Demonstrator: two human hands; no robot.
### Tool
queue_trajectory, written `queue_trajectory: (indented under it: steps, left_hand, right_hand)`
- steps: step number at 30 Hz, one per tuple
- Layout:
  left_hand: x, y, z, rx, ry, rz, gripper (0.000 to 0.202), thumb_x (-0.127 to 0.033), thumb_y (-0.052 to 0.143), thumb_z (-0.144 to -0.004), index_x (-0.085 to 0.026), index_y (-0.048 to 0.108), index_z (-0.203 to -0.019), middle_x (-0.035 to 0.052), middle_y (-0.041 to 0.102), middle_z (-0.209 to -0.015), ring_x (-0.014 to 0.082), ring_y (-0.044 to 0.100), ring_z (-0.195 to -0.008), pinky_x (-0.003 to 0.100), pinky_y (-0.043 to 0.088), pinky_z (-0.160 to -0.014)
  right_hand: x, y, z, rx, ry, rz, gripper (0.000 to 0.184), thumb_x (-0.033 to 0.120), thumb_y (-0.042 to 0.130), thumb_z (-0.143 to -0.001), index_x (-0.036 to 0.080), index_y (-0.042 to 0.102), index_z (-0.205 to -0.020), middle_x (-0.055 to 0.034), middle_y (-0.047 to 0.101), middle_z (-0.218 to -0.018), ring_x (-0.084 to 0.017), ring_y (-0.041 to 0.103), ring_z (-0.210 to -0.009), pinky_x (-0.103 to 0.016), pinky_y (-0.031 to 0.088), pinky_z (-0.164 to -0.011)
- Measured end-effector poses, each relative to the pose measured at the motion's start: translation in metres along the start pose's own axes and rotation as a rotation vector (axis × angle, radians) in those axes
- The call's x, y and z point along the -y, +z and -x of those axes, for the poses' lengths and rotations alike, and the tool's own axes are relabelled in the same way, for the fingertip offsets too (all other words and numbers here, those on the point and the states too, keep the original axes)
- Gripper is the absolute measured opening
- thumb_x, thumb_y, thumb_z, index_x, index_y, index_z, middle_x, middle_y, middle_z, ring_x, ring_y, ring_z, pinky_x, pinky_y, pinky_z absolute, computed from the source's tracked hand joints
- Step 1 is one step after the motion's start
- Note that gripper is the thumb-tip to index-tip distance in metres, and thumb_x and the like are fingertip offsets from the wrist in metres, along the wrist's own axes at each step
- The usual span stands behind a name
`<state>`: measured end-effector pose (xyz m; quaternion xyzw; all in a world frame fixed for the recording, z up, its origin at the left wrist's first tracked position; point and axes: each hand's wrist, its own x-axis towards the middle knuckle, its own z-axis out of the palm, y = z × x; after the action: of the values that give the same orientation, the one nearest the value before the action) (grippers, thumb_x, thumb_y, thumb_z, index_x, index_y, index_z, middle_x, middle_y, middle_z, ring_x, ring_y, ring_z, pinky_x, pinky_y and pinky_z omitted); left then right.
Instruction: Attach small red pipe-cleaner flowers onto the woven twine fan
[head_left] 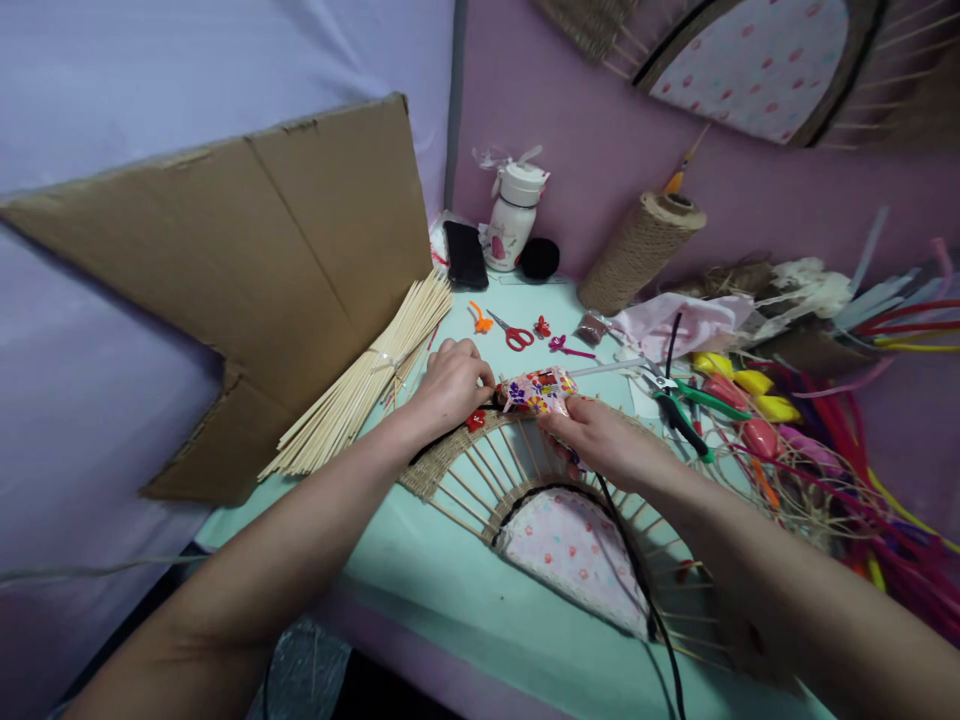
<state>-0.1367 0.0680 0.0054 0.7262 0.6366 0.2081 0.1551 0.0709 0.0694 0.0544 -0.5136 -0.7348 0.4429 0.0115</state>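
My right hand [600, 435] grips a glue gun [536, 390] covered in bright flower patterns. A pale glue stick [607, 367] juts from its back, and a black cord [630, 560] hangs from its handle. Beside the nozzle, my left hand [454, 385] is closed in a pinch at the outer rim; what its fingers hold is hidden. Under both hands lies a half-round fan-shaped piece [439, 465] with woven twine, thin wooden spokes and a dotted white cloth centre [570, 540]. A small red flower [475, 420] sits on its rim near my left fingertips.
Bundled wooden sticks [360, 390] lean by a cardboard sheet [300, 230] on the left. Behind are red scissors [514, 332], a phone [466, 256], a bottle [513, 215] and a twine roll [637, 255]. Green-handled pliers [682, 420] and tangled coloured strips [847, 500] lie right.
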Motion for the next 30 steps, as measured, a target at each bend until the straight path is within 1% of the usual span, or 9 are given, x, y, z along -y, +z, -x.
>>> queue_trajectory:
  steps: [7,15,19,21,25,28,30]
  left_hand:
    - [-0.003,-0.003,0.001,0.012,-0.02,-0.008,0.014,-0.022,0.063,-0.078,-0.023,0.077,-0.081,0.0066,0.058,-0.094,0.0243,0.048,-0.099,0.041,0.038,-0.094]
    - [-0.001,-0.001,0.001,-0.004,-0.01,-0.013,0.015,-0.023,0.062,-0.079,-0.023,0.077,-0.082,0.0072,0.059,-0.093,0.0243,0.049,-0.098,0.041,0.037,-0.095]
    - [-0.001,-0.001,0.0,-0.001,-0.012,-0.017,0.015,-0.024,0.062,-0.079,-0.023,0.077,-0.082,0.0074,0.059,-0.093,0.0245,0.049,-0.098,0.042,0.037,-0.095]
    - [-0.001,-0.001,0.0,0.001,-0.018,-0.023,0.015,-0.025,0.062,-0.08,-0.023,0.077,-0.082,0.0073,0.059,-0.093,0.0244,0.049,-0.098,0.042,0.037,-0.095]
    - [-0.001,-0.001,0.001,0.009,-0.033,-0.025,0.015,-0.026,0.061,-0.08,-0.023,0.077,-0.08,0.0074,0.059,-0.094,0.0247,0.05,-0.099,0.042,0.037,-0.096]
    - [-0.003,-0.001,0.001,0.018,-0.053,-0.036,0.017,-0.025,0.06,-0.081,-0.022,0.076,-0.081,0.0079,0.06,-0.095,0.0252,0.05,-0.101,0.043,0.037,-0.097]
    - [-0.004,-0.001,0.0,0.026,-0.079,-0.045,0.017,-0.025,0.06,-0.081,-0.021,0.076,-0.081,0.0084,0.061,-0.095,0.0253,0.051,-0.101,0.042,0.038,-0.097]
  right_hand:
    - [-0.007,0.002,-0.003,-0.004,-0.013,-0.039,0.036,0.043,0.043,-0.091,0.021,0.047,-0.064,-0.0001,0.057,-0.054,-0.014,0.053,-0.049,-0.025,0.038,-0.05]
    - [0.004,0.001,0.003,-0.01,0.019,0.011,0.037,0.039,0.043,-0.092,0.021,0.048,-0.06,-0.0006,0.057,-0.05,-0.015,0.053,-0.048,-0.026,0.038,-0.052]
    - [0.004,0.001,0.003,-0.01,0.007,0.011,0.037,0.039,0.042,-0.092,0.021,0.047,-0.06,0.0001,0.055,-0.051,-0.014,0.053,-0.048,-0.026,0.039,-0.052]
    - [0.003,0.001,0.004,-0.009,0.026,-0.001,0.038,0.039,0.041,-0.092,0.021,0.046,-0.059,0.0003,0.054,-0.051,-0.014,0.052,-0.048,-0.026,0.038,-0.051]
    - [-0.001,0.001,0.007,-0.034,0.069,-0.088,0.036,0.042,0.045,-0.091,0.022,0.044,-0.061,0.0007,0.053,-0.052,-0.013,0.05,-0.046,-0.025,0.04,-0.049]
    - [-0.006,0.001,0.01,-0.083,0.068,-0.173,0.034,0.046,0.049,-0.088,0.023,0.045,-0.063,0.0004,0.053,-0.055,-0.013,0.05,-0.046,-0.026,0.04,-0.046]
    - [-0.009,0.001,0.011,-0.09,0.069,-0.2,0.035,0.047,0.051,-0.087,0.023,0.045,-0.063,0.0003,0.052,-0.055,-0.014,0.049,-0.046,-0.026,0.04,-0.045]
